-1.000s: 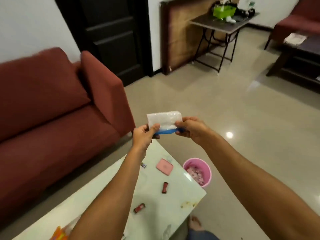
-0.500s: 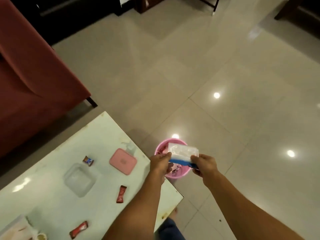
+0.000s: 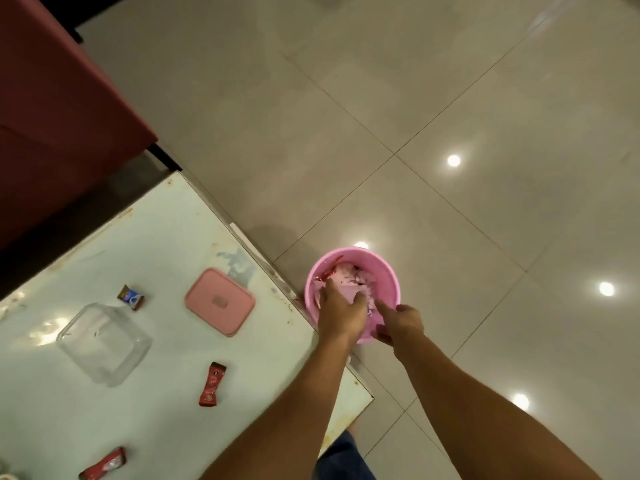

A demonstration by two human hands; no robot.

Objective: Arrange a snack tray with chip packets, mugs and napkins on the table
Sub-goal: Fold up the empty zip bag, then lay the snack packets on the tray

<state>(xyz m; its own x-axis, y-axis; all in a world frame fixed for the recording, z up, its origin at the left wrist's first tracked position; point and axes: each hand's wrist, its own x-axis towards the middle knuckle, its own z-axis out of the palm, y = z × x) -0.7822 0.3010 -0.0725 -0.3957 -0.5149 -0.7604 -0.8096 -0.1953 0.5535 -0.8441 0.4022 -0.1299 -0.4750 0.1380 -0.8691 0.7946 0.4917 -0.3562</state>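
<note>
My left hand (image 3: 341, 311) reaches down into a pink bin (image 3: 388, 275) that stands on the floor by the table's corner. Its fingers and thumb close around a pale plastic wrapper (image 3: 348, 292) lying on the rubbish inside. My right hand (image 3: 400, 323) hovers at the bin's near rim, index finger stretched into the bin, holding nothing. On the white table (image 3: 166, 427) sit a clear glass container (image 3: 104, 341), its pink lid (image 3: 220, 301) and three small snack packets (image 3: 212, 384), (image 3: 131, 297), (image 3: 104, 464).
A red sofa (image 3: 52, 116) runs along the table's far left side. Glossy beige floor tiles (image 3: 450, 116) stretch out to the right and beyond the bin. A blue garment (image 3: 343, 459) shows below the table's corner.
Both hands dropped from chest height down to the bin with the wrapper. The right hand let go of it; the left pushed it inside. My view tilted steeply downward.
</note>
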